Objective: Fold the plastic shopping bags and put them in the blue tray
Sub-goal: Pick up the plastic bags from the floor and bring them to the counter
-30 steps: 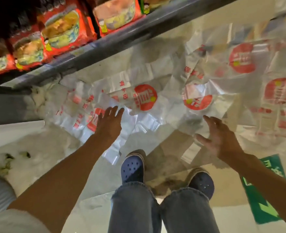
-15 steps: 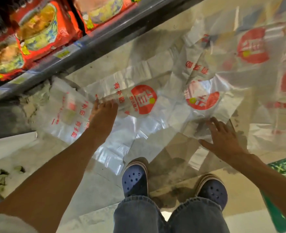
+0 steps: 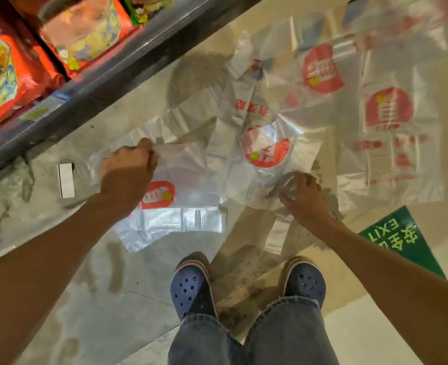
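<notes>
We look straight down at a shop floor (image 3: 117, 285) where clear plastic shopping bags with round red logos lie scattered from the centre to the upper right of the frame. Our left hand (image 3: 126, 169), left of centre, has its fingers curled over and pinching the far edge of the nearest bag (image 3: 186, 196), which lies partly folded over itself, its logo showing just right of the wrist. Our right hand (image 3: 303, 192), right of centre, gathers a crumpled bit of plastic in a pinch at the near corner of a second bag (image 3: 265, 151). More bags (image 3: 389, 109) lie flat in the upper right. No blue tray appears anywhere in the frame.

The step in hand seems to be folding the nearest bag. To do it well, we judge that the left hand should draw its edge over evenly and press the air out, because thin film slides and springs open. The right hand's corner belongs to another sheet, so we should keep the two apart.

Below are blue clogs (image 3: 191, 288); a snack shelf (image 3: 112, 61) crosses the upper left.
</notes>
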